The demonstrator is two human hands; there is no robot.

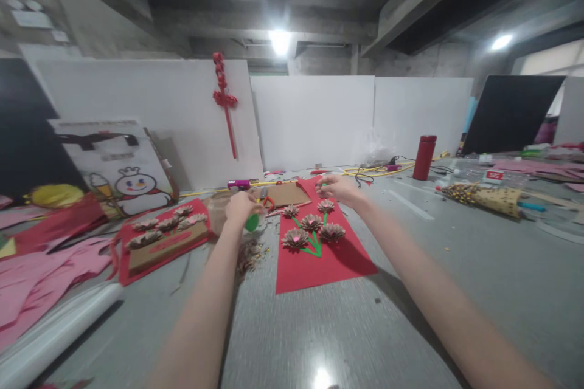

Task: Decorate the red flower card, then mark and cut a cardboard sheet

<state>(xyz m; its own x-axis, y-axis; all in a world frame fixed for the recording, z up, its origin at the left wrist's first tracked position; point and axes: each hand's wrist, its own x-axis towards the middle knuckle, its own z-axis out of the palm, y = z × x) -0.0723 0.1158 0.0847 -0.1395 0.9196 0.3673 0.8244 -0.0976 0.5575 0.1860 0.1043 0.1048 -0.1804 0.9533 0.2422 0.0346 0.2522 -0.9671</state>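
My left hand is curled above the clutter left of the red sheet, with a round green piece at its fingers; its exact kind is unclear. Over the far end of the red sheet, my right hand has its fingertips pinched together, a tiny bit of green showing at them. Several brown layered flowers lie on this sheet, some with pink centres, such as the lower left flower. Green strips form their stems, meeting near the bottom.
A second red flower piece lies at left, with a cardboard strip along its front. Behind are a cardboard piece, orange-handled pliers and a purple glue gun. Brown scraps lie mid-table; a red bottle stands right.
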